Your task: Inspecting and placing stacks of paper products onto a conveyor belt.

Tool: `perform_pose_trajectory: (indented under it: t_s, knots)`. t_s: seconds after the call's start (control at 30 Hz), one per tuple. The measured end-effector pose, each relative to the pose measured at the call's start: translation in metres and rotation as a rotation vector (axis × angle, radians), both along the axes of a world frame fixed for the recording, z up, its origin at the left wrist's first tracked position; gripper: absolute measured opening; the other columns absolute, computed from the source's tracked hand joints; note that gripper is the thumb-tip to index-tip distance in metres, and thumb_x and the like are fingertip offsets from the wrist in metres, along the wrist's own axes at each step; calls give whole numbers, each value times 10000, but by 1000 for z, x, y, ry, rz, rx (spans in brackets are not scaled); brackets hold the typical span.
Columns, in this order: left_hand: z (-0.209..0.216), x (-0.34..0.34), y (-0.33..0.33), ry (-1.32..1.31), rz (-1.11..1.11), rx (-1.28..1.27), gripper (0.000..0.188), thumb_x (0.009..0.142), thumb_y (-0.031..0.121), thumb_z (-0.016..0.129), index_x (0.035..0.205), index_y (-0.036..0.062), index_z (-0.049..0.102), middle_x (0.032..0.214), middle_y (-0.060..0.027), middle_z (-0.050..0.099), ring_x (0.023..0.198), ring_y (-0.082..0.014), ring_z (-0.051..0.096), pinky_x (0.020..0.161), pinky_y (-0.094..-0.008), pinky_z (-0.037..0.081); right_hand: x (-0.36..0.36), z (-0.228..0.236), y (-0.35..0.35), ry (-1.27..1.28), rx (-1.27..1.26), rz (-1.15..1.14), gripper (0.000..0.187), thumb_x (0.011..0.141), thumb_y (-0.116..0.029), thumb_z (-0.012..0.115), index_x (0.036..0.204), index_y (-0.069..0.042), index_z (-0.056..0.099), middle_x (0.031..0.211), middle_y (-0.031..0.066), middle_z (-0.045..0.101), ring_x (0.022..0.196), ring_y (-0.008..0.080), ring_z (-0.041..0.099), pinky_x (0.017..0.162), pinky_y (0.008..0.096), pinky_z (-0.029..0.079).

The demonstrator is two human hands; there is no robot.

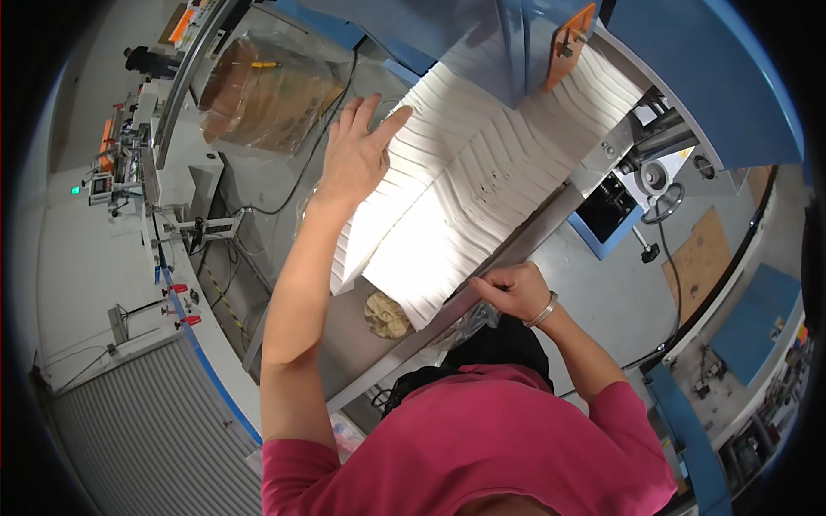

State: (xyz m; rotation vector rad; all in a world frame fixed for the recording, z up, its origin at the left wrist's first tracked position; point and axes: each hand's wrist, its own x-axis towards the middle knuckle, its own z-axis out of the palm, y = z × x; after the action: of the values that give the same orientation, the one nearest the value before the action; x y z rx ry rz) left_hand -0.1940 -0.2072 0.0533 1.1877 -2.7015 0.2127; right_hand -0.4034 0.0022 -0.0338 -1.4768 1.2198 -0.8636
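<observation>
Two long rows of white, thin, wavy layered pieces (pixel 430 241), which look like stacked sheets, lie side by side on a metal bench (pixel 353 344). My left hand (pixel 357 155) rests at the far left edge of the rows, its fingers stretched out and apart. By the bench's right metal rim, my right hand (pixel 516 291) is closed, with the fingers curled under. Whether anything is inside it is hidden. A crumpled beige cloth or glove (pixel 387 316) lies at the near end of the rows.
A blue machine housing (pixel 482 52) with an orange plate (pixel 570 47) overhangs the far end of the rows. At right are a handwheel (pixel 667 205) and a blue-framed box (pixel 607 215). A plastic-wrapped brown carton (pixel 267 95) stands at upper left, near a black cable (pixel 301 176).
</observation>
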Motion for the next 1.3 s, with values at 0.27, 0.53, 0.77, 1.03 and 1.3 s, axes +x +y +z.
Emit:
perform_pose_trajectory:
  t_s: [0.27,0.53,0.77,1.03,1.3]
  knots:
    - [3,3,-6,-40,-27,-3,540,782,-17,544,1257,240,542,1296,-170,473,1186,-356,439,926,-440,403,1,-3,1,27,-62,-26,346,828,-301,649,568,-77,607,485,82,517,424,250,532,415,327,391]
    - [6,-3,-6,-12,-58,13,503,820,0,526,1260,242,538,1264,-180,496,1163,-359,462,911,-453,412,-5,2,2,71,-44,22,286,822,-283,659,623,-78,640,523,85,552,458,257,554,443,329,420]
    - [11,2,-1,-11,-36,55,607,748,-51,500,1286,230,523,1294,-160,476,1167,-345,448,930,-436,406,-10,92,-52,134,-428,-48,137,810,-180,691,788,-47,667,644,84,607,543,228,586,512,300,458]
    - [-5,8,1,176,-91,131,613,691,-41,568,1239,233,581,1299,-100,474,1184,-295,433,885,-377,399,25,70,-186,456,-450,-322,161,824,-154,620,928,-32,613,835,160,648,769,346,621,693,402,482]
    - [-12,23,4,180,-38,164,600,706,-21,579,1256,217,555,1314,-116,469,1207,-312,430,948,-399,385,31,75,-207,599,-370,-255,187,780,-219,680,806,-38,639,753,130,657,718,297,636,692,371,494]
